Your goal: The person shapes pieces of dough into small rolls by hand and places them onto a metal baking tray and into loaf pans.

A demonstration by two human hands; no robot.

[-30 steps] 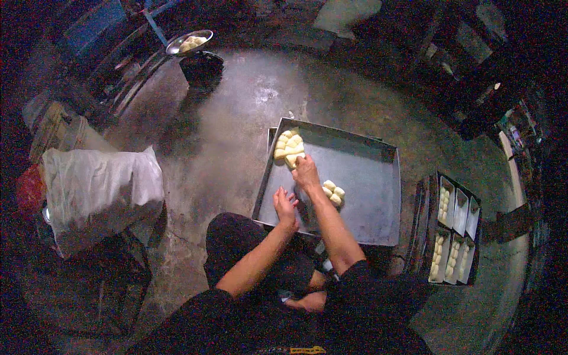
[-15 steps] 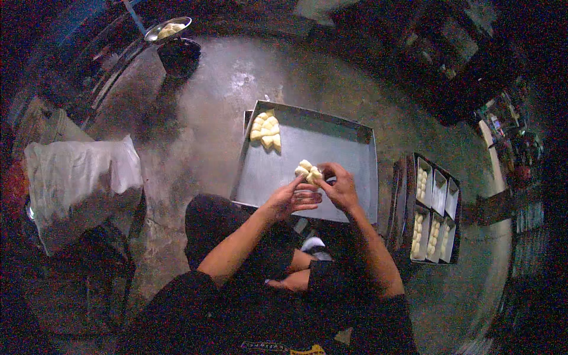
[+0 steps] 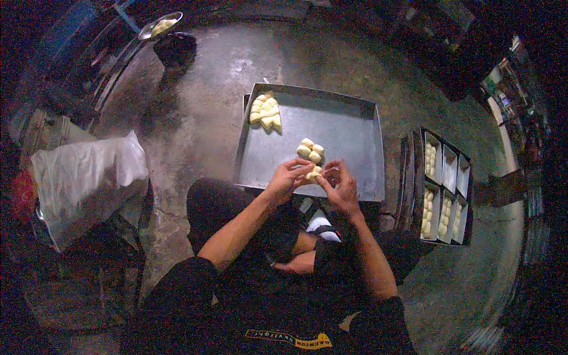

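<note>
Pale dough shows between the fingertips of my left hand (image 3: 289,176) and my right hand (image 3: 340,184), over the near side of a wide metal baking tray (image 3: 331,118). Both hands pinch this dough piece (image 3: 314,173) from either side. Just beyond it, a small cluster of rounded dough pieces (image 3: 310,150) rests on the tray bottom; whether the held piece is joined to it I cannot tell. At the tray's far left corner lies a larger shaped dough (image 3: 266,112), made of several plump segments with pointed ends at its near side.
On the right, a dark rack of loaf tins (image 3: 447,183) holds rows of dough balls in several of its compartments. A pale cloth or plastic sheet (image 3: 89,180) covers something at the left. A round metal bowl (image 3: 160,26) with dough stands far left on a dark support.
The cluster of dough pieces that was between my hands now lies on the tray beyond my fingers. My fingertips have come together on a dough piece nearer to me.
</note>
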